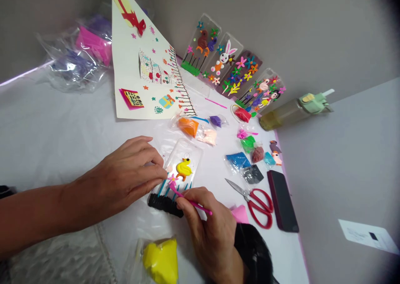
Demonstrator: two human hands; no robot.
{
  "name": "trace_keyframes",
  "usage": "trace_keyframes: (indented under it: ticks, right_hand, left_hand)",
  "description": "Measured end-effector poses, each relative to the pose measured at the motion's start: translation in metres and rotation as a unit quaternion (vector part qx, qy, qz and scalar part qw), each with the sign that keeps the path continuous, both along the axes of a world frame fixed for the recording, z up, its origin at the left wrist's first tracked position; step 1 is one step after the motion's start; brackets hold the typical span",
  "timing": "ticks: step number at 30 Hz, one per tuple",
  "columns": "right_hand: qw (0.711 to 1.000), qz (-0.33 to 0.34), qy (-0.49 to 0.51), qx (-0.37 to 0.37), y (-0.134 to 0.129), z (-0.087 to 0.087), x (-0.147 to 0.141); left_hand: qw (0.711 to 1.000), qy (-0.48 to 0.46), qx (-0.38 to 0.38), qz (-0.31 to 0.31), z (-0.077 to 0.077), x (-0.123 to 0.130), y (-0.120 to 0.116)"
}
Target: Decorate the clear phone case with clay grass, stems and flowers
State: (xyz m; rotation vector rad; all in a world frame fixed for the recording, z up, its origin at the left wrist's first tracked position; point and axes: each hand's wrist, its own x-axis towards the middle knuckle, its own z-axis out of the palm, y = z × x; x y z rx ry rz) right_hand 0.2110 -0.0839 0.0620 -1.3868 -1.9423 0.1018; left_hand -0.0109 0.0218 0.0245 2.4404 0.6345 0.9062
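Observation:
A clear phone case (196, 159) lies on the white table, bearing a yellow clay duck (183, 168), teal stems and a black clay strip (165, 205) at its lower end. My right hand (208, 225) grips a thin pink tool (196, 206), its tip at a pink clay flower (173, 179) on the case. My left hand (134, 173) rests along the case's left side, fingers bent and fingertips near the flower; whether they pinch anything is hidden. A small pale pink piece (169, 169) shows close to those fingertips.
Decorated cases (223, 59) and a card (128, 63) stand at the back. Clay packets (237, 160), red-handled scissors (261, 207), a dark phone (283, 200) and a bottle (281, 117) are to the right. Yellow clay (161, 261) lies in front, plastic bags (78, 65) back left.

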Motion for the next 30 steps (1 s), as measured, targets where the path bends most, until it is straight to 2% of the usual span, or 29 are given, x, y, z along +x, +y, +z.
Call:
trace_keyframes:
  ticks: [15,19,30]
  right_hand:
    - [1.0,0.008,0.002,0.006,0.0013,-0.0028,-0.0026]
    - [1.0,0.001,-0.023,0.011,0.0003,-0.0039,-0.0037]
    - [0.999,0.021,-0.033,-0.02,-0.0016,-0.0031,-0.0048]
  left_hand:
    - [0.999,0.038,0.014,0.002,0.0054,-0.0019,0.0009]
    - [0.999,0.036,0.007,0.002,0.0054,-0.0018,0.0004]
    - [1.0,0.026,0.011,0.001,0.0038,-0.0008,0.0003]
